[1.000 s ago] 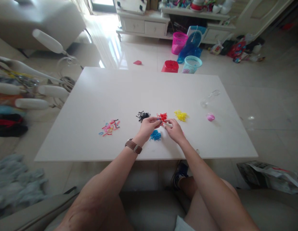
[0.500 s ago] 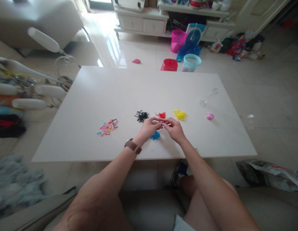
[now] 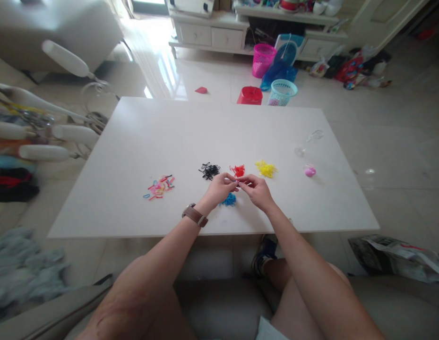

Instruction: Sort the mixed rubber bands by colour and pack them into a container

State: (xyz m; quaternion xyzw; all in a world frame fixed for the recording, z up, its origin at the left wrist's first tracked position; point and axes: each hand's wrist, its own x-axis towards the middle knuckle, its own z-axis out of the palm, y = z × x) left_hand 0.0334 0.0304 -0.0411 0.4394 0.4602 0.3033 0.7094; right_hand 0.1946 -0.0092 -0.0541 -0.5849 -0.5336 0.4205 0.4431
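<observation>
My left hand (image 3: 221,188) and my right hand (image 3: 255,190) meet above the white table, fingertips pinched together. Small rubber bands (image 3: 236,182) show as a speck of colour between them; their exact shape is too small to make out. Just beyond the fingers lies a pile of red rubber bands (image 3: 237,170). Blue rubber bands (image 3: 229,200) sit below the hands, partly covered by the left one. A black pile (image 3: 209,171) is at the upper left of my hands, a yellow pile (image 3: 265,169) at the upper right. Mixed-colour bands (image 3: 159,188) are scattered further left.
On the right of the white table (image 3: 169,134) lie a pink item (image 3: 310,171) and a clear plastic object (image 3: 307,144). A red stool or bin (image 3: 250,95) and a light-blue basket (image 3: 282,92) stand past the far edge. A white lamp-like frame (image 3: 65,57) stands at left.
My fingers have shifted slightly at the pinch, and the two hands stay together in nearly the same place. The piles have not changed.
</observation>
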